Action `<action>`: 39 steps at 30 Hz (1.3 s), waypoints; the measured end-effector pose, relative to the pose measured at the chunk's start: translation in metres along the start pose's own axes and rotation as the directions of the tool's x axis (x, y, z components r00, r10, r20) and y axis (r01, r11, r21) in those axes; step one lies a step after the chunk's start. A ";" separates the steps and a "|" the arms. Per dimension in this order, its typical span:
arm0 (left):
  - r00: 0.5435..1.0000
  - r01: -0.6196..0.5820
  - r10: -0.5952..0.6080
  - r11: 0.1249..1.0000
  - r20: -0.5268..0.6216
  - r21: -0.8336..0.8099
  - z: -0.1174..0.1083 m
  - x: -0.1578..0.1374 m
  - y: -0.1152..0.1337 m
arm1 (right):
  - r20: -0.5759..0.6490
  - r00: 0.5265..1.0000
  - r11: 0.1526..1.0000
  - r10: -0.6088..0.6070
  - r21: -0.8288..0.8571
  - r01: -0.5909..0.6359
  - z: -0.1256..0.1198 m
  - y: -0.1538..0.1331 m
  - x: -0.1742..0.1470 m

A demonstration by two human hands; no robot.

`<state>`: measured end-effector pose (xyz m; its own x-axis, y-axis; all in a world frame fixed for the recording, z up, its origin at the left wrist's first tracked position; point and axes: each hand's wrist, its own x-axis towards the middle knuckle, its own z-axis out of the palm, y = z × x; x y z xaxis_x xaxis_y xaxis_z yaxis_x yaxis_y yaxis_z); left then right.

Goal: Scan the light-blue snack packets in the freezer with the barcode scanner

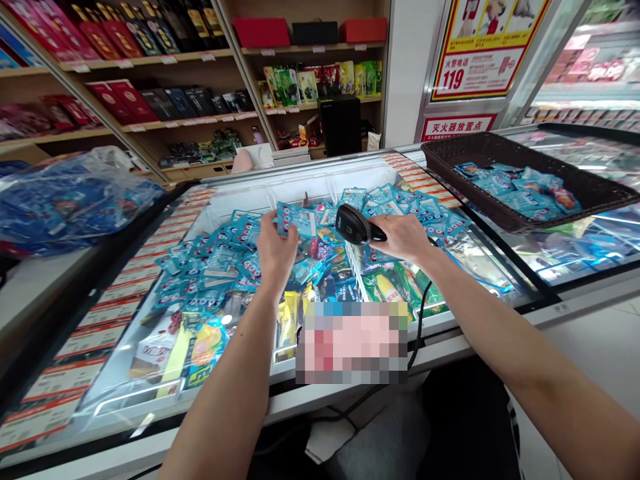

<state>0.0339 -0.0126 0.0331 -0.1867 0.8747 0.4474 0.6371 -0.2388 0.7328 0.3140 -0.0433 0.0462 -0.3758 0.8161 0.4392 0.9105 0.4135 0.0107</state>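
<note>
The left hand has its grip closed on a blue packet, lifted just above the heap of like packets inside the open chest freezer. The right hand has its grip wrapped around the handle of a black scanner, whose head is just beside the held packet and whose cable trails down over the freezer's front edge. A dark basket holding more blue packets rests on the glass lid to the right, and a plastic bag of blue goods lies on the bench at left.
</note>
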 end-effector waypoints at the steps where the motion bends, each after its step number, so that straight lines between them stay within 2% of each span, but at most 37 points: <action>1: 0.997 0.017 -0.008 0.994 -0.083 0.104 -0.006 0.003 0.000 | 0.009 1.000 1.000 0.012 -0.003 -0.012 0.000 0.001 0.000; 3: 0.986 0.058 -0.014 0.963 -0.165 0.263 -0.017 0.007 -0.002 | 0.020 0.999 1.000 0.030 -0.004 -0.030 -0.001 0.002 0.000; 7: 0.987 0.081 -0.017 0.912 -0.160 0.402 -0.033 0.008 -0.009 | 0.009 1.000 1.000 0.030 -0.006 -0.030 -0.002 0.002 0.000; 9: 0.985 0.050 0.031 0.893 -0.172 0.448 -0.036 0.005 -0.012 | 0.002 1.000 1.000 0.020 -0.009 -0.020 -0.002 0.002 0.000; 12: 0.967 -0.046 0.171 0.849 -0.190 0.527 -0.034 -0.002 -0.010 | 0.000 1.000 1.000 0.022 -0.018 -0.022 -0.001 0.003 0.000; 14: 0.958 -0.172 0.269 0.819 -0.102 0.548 -0.028 -0.006 -0.004 | 0.004 1.000 0.999 0.027 -0.019 -0.027 -0.001 0.003 0.000; 16: 0.936 -0.328 0.348 0.796 0.059 0.508 -0.018 -0.010 0.005 | 0.014 1.000 1.000 0.028 -0.015 -0.028 -0.002 0.002 0.000; 18: 0.873 -0.487 0.409 0.759 0.264 0.433 -0.006 -0.014 0.011 | 0.022 0.999 1.000 0.027 -0.011 -0.027 -0.002 0.002 0.000; 19: 0.843 -0.531 0.415 0.741 0.342 0.411 0.000 -0.015 0.012 | 0.024 0.999 1.000 0.028 -0.011 -0.027 -0.002 0.002 0.000; 21: 0.812 -0.564 0.386 0.713 0.438 0.418 0.008 -0.018 0.011 | 0.020 0.999 0.999 0.032 -0.010 -0.031 -0.001 0.002 0.000; 24: 0.829 -0.539 0.334 0.689 0.448 0.484 0.010 -0.018 0.003 | 0.011 0.999 0.999 0.035 -0.010 -0.035 0.001 0.004 0.000; 31: 0.888 -0.457 0.297 0.660 0.351 0.596 0.002 -0.012 -0.006 | 0.013 0.998 0.998 0.060 -0.006 -0.060 0.005 0.009 0.001; 39: 0.889 -0.458 0.307 0.622 0.339 0.636 0.003 -0.015 0.000 | -0.038 0.990 0.991 0.133 -0.019 -0.134 0.004 0.012 0.002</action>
<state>0.0385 -0.0244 0.0247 0.2836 0.8474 0.4489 0.9569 -0.2805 -0.0750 0.3233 -0.0348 0.0435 -0.2447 0.8479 0.4704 0.9557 0.2929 -0.0308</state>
